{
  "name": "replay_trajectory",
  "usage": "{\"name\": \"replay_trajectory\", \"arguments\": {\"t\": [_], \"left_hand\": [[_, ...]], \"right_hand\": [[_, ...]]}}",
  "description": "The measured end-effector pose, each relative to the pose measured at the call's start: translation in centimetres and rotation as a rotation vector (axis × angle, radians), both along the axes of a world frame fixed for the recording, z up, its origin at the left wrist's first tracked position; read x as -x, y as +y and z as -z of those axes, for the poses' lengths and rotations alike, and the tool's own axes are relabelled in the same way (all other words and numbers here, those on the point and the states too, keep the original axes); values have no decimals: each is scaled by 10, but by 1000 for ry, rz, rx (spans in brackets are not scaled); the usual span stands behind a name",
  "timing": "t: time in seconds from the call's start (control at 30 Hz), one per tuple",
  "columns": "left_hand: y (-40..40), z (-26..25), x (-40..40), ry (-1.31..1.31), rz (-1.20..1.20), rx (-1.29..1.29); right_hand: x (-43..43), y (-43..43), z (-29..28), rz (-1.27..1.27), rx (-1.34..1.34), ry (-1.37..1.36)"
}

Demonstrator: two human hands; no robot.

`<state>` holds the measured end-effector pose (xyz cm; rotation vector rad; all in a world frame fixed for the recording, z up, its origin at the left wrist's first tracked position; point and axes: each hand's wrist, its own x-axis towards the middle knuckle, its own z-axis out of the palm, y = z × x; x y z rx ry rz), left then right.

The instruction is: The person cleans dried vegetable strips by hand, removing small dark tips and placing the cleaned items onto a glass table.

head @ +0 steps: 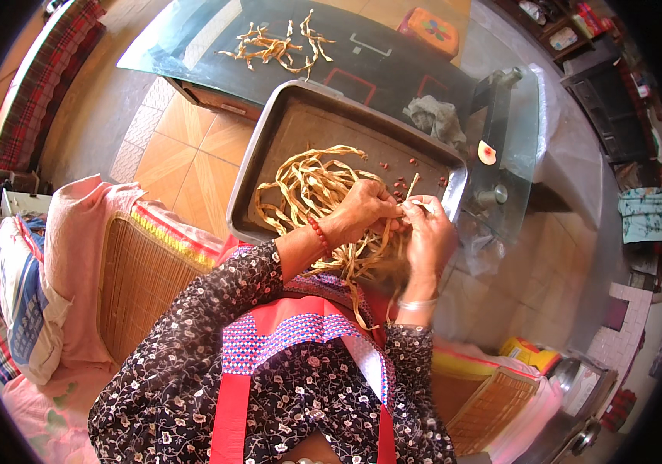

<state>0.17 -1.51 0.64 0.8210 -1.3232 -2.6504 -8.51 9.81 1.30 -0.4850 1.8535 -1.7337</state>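
Note:
Both of my hands meet over the right front part of a rectangular metal tray [331,123]. My left hand [361,204] and my right hand [428,229] pinch a dried bean pod [413,187] between their fingertips, with one end sticking up. Beneath and left of them lies a tangled heap of long, twisted, straw-coloured dried pods [307,182]. Some pods hang over the tray's near edge onto my apron [307,316]. Small dark red beans [413,161] are scattered at the tray's right end. My fingers partly hide the pinched pod.
Behind the tray is a glass-topped table [191,35] with more dried pods [270,49]. A grey cloth [438,119] and a pale piece with a red centre [487,152] lie to the right. An orange stool [432,32] stands beyond. A seat with a bamboo mat [145,284] is at left.

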Motion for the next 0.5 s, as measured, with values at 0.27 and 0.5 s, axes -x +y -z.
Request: {"name": "replay_trajectory", "arguments": {"t": [0.27, 0.5], "left_hand": [[-2, 2, 1, 46, -39, -108], [-1, 6, 2, 108, -13, -253]], "right_hand": [[-3, -3, -8, 1, -55, 159], [1, -1, -10, -2, -100, 306]]}}
